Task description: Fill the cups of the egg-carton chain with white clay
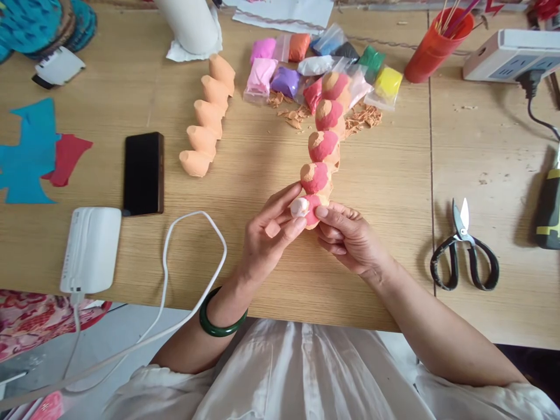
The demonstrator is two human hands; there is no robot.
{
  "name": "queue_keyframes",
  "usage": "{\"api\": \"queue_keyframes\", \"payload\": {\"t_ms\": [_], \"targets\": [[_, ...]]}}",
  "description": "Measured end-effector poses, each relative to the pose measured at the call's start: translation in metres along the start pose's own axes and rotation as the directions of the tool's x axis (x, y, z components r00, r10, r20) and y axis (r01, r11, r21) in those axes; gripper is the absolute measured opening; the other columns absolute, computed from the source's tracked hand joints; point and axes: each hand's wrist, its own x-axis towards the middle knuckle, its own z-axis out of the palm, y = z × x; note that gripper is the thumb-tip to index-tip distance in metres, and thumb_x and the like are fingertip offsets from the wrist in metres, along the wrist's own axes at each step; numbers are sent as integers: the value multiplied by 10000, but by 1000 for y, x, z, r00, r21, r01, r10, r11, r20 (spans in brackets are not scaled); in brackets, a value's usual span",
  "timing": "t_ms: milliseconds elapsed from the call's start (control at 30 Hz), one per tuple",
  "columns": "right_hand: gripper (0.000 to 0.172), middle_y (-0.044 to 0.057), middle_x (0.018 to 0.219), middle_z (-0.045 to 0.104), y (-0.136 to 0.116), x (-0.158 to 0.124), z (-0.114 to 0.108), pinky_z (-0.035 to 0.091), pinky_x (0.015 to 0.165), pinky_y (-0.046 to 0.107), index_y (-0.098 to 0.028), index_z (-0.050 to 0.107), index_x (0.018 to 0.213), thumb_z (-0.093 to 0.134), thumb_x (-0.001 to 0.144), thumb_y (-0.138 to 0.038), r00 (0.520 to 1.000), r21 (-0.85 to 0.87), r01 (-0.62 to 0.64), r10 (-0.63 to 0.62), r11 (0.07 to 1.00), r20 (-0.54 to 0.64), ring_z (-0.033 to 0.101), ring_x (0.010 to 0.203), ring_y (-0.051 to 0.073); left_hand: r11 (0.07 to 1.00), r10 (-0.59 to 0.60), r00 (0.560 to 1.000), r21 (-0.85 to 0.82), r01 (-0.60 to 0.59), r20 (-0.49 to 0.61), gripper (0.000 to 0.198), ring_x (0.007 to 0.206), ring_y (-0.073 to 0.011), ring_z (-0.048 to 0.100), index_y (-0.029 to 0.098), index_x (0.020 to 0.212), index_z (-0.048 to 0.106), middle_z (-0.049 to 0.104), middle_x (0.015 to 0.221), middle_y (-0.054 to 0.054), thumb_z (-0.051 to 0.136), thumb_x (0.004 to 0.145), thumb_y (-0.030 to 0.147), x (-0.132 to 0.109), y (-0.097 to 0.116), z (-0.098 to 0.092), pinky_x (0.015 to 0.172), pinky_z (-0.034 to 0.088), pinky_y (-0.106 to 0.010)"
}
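Note:
An orange egg-carton strip (324, 146), its row of cups partly covered in pink clay, is held up over the table. My right hand (352, 242) pinches its near end between thumb and fingers. At the nearest cup sits a lump of white clay (299, 207); my left hand (266, 233), with a green bangle at the wrist, is closed around it, thumb below and fingers above. Whether the lump is stuck to the cup I cannot tell. A second, plain orange egg-carton strip (203, 119) lies to the left.
Behind the held strip lie several bags of coloured clay (286, 80) and orange scraps (363, 118). Scissors (464, 245) rest at right, near a power strip (511, 55) and red cup (437, 44). Leftward are a phone (143, 174), a white power bank (90, 249) and its looping cable (165, 262).

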Motion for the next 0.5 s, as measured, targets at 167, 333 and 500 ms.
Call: {"api": "queue_keyframes", "payload": {"t_ms": [167, 333, 500], "targets": [[429, -132, 518, 274, 4, -1, 3, 115, 400, 208, -183, 673, 728, 964, 768, -495, 1000, -23, 26, -26, 999, -2, 130, 476, 39, 998, 62, 998, 30, -61, -31, 417, 1386, -255, 705, 353, 1371, 781, 708, 1546, -41, 816, 956, 372, 1, 3, 3, 1158, 602, -388], [429, -124, 513, 307, 8, -2, 5, 113, 420, 220, -177, 702, 746, 974, 736, -508, 999, -59, 38, -41, 998, -36, 168, 477, 39, 996, -14, 1000, -92, 13, -8, 403, 1364, -234, 726, 358, 1392, 772, 766, 1460, -44, 786, 989, 339, -2, 3, 5, 1170, 595, -361], [415, -122, 517, 317, 10, -1, 4, 117, 430, 222, -170, 724, 760, 982, 724, -493, 998, -91, 42, -46, 995, -44, 173, 481, 35, 992, -40, 999, -118, 38, -11, 410, 1389, -255, 710, 315, 1393, 773, 766, 1458, -57, 781, 984, 333, -3, 1, 4, 1188, 591, -398]]}}
